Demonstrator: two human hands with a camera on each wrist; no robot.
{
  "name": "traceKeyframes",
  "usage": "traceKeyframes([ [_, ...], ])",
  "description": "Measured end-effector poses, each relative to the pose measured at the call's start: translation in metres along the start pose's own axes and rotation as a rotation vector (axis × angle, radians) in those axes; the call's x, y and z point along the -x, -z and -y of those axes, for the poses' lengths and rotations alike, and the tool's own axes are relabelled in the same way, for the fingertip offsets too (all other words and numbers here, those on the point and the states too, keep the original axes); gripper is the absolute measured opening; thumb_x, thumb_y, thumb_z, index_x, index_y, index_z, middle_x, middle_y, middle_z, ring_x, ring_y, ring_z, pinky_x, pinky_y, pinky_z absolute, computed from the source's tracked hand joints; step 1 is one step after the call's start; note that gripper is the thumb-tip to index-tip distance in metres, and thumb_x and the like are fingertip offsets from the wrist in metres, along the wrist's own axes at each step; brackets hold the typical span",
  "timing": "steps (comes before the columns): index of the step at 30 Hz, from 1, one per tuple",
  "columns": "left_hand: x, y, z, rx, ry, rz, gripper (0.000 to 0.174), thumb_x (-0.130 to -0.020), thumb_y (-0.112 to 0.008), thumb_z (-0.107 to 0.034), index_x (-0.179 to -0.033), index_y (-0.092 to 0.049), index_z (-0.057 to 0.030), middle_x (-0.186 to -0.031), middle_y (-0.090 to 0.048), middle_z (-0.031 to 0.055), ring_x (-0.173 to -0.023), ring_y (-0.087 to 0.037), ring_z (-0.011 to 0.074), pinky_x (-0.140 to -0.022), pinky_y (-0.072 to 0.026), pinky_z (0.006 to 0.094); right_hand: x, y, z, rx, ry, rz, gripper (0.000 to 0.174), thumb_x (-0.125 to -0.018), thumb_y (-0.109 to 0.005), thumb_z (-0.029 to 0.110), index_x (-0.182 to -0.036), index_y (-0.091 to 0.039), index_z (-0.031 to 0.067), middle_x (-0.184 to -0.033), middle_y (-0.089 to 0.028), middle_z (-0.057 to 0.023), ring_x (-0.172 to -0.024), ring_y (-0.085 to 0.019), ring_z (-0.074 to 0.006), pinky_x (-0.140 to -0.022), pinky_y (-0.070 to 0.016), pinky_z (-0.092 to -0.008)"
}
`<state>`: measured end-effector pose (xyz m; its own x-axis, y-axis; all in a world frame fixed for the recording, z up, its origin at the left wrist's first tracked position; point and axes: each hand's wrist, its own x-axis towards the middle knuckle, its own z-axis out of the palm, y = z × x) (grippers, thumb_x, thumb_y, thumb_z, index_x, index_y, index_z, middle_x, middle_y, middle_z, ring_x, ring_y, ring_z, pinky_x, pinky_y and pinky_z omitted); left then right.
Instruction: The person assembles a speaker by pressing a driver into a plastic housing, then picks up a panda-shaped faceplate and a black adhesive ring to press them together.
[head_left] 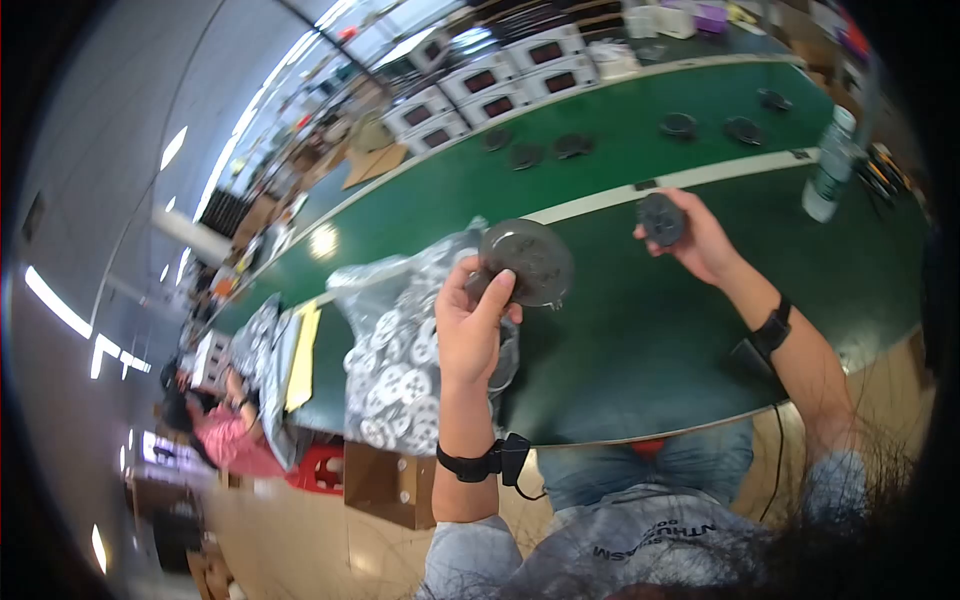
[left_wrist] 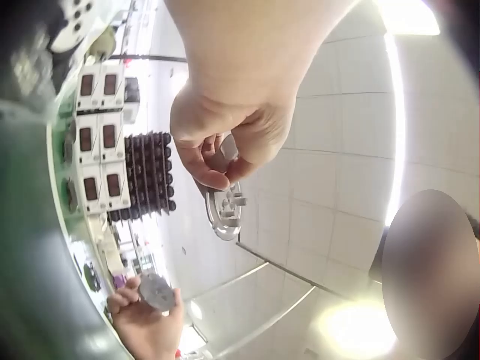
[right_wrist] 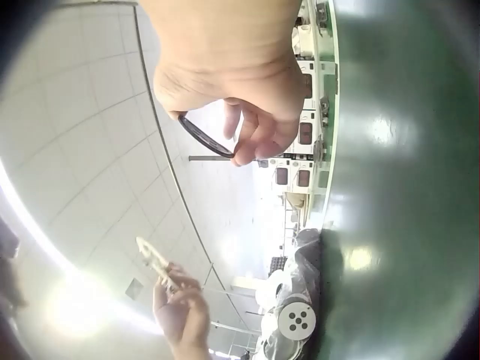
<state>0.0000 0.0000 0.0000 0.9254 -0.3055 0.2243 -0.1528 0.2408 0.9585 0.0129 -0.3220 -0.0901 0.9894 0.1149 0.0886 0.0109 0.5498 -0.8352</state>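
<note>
My left hand [head_left: 468, 335] pinches a large dark round disc [head_left: 535, 250] with a smooth, see-through rim, thumb on its face. The left wrist view catches this disc [left_wrist: 225, 217] from the side, with small raised parts on one face. In my right hand [head_left: 702, 245] is a smaller dark round disc [head_left: 661, 219], gripped by its edge. From the right wrist view, that disc [right_wrist: 206, 137] looks thin and edge-on between thumb and fingers. Both discs are held up above the green table [head_left: 640, 340], apart from each other.
A clear plastic bag [head_left: 375, 290] of white holed discs lies left of my left hand. Several dark round parts [head_left: 573, 146] lie on the far green strip, before white boxes with dark windows [head_left: 545, 52]. A bottle [head_left: 832, 165] stands at right. Another person [head_left: 235, 440] sits at far left.
</note>
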Motion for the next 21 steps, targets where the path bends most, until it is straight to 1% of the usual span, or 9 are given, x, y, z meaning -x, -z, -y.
traceKeyframes([
  [2, -0.014, -0.014, 0.011, 0.080, 0.073, 0.064, 0.032, -0.097, -0.060, -0.006, -0.128, -0.053, -0.0021, -0.106, -0.066, 0.0074, -0.086, -0.063, 0.0138, -0.061, -0.0493, 0.0276, 0.012, -0.030, 0.000, -0.069, 0.030, 0.012, 0.044, -0.102, -0.042, 0.048, -0.111, -0.057, 0.0071, -0.095, -0.069, -0.0146, -0.073, -0.063, -0.0200, -0.069, -0.0531, -0.0342],
  [3, -0.027, -0.051, 0.036, 0.113, 0.082, 0.088, 0.032, -0.097, -0.060, -0.006, -0.128, -0.053, -0.0021, -0.107, -0.066, 0.0074, -0.086, -0.063, 0.0140, -0.061, -0.0491, 0.0274, 0.023, -0.003, 0.014, -0.078, 0.032, 0.016, 0.044, -0.103, -0.041, 0.047, -0.110, -0.057, 0.0061, -0.095, -0.069, -0.0161, -0.073, -0.063, -0.0209, -0.070, -0.0535, -0.0352],
  [5, -0.036, -0.068, 0.054, 0.167, 0.137, 0.109, 0.032, -0.097, -0.060, -0.006, -0.128, -0.053, -0.0021, -0.107, -0.065, 0.0075, -0.087, -0.063, 0.0143, -0.061, -0.0488, 0.0269, 0.032, 0.003, 0.012, -0.142, 0.047, 0.038, 0.045, -0.103, -0.040, 0.046, -0.110, -0.057, 0.0053, -0.095, -0.068, -0.0178, -0.072, -0.063, -0.0219, -0.070, -0.0539, -0.0363],
  [6, -0.036, -0.076, 0.065, 0.212, 0.175, 0.116, 0.033, -0.096, -0.059, -0.005, -0.128, -0.053, -0.0018, -0.107, -0.065, 0.0078, -0.089, -0.063, 0.0154, -0.065, -0.0495, 0.0277, 0.039, 0.009, 0.013, -0.142, 0.044, 0.029, 0.045, -0.104, -0.039, 0.046, -0.111, -0.056, 0.0049, -0.096, -0.068, -0.0193, -0.073, -0.064, -0.0228, -0.070, -0.0545, -0.0375],
  [9, -0.049, -0.081, 0.084, 0.294, 0.186, 0.155, 0.032, -0.097, -0.057, -0.004, -0.129, -0.052, 0.0002, -0.109, -0.064, 0.0083, -0.093, -0.062, 0.0160, -0.070, -0.0503, 0.0297, 0.038, 0.016, 0.011, -0.094, 0.038, 0.001, 0.050, -0.104, -0.035, 0.048, -0.116, -0.056, 0.0045, -0.098, -0.067, -0.0200, -0.078, -0.066, -0.0262, -0.070, -0.0544, -0.0375],
  [12, -0.056, -0.077, 0.096, 0.325, 0.195, 0.203, 0.029, -0.095, -0.055, 0.000, -0.124, -0.054, 0.0006, -0.111, -0.063, 0.0089, -0.097, -0.062, 0.0176, -0.077, -0.0523, 0.0322, 0.039, 0.012, 0.006, -0.122, 0.022, -0.027, 0.050, -0.104, -0.034, 0.048, -0.117, -0.054, 0.0038, -0.100, -0.067, -0.0196, -0.084, -0.068, -0.0281, -0.070, -0.0551, -0.0390],
  [15, -0.058, -0.069, 0.121, 0.282, 0.158, 0.168, 0.027, -0.092, -0.055, 0.005, -0.117, -0.060, -0.0022, -0.121, -0.060, 0.0102, -0.104, -0.062, 0.0211, -0.085, -0.0522, 0.0355, 0.040, 0.011, 0.003, -0.177, 0.030, -0.050, 0.046, -0.105, -0.036, 0.045, -0.116, -0.055, 0.0038, -0.104, -0.067, -0.0200, -0.088, -0.069, -0.0298, -0.073, -0.0565, -0.0407],
  [19, -0.056, -0.067, 0.145, 0.047, -0.088, 0.140, 0.022, -0.085, -0.057, 0.011, -0.101, -0.060, -0.0038, -0.136, -0.051, 0.0153, -0.127, -0.054, 0.0317, -0.101, -0.0466, 0.0409, 0.041, 0.010, -0.001, -0.219, 0.029, -0.089, 0.045, -0.104, -0.038, 0.044, -0.118, -0.053, 0.0046, -0.108, -0.067, -0.0183, -0.098, -0.068, -0.0297, -0.079, -0.0566, -0.0446],
  [21, -0.051, -0.075, 0.143, -0.196, -0.272, 0.139, 0.023, -0.082, -0.058, 0.014, -0.096, -0.057, -0.0040, -0.143, -0.046, 0.0175, -0.136, -0.047, 0.0366, -0.107, -0.0422, 0.0430, 0.041, 0.007, -0.002, -0.254, 0.053, -0.112, 0.043, -0.104, -0.040, 0.044, -0.119, -0.053, 0.0052, -0.110, -0.066, -0.0172, -0.103, -0.066, -0.0289, -0.082, -0.0560, -0.0461],
])
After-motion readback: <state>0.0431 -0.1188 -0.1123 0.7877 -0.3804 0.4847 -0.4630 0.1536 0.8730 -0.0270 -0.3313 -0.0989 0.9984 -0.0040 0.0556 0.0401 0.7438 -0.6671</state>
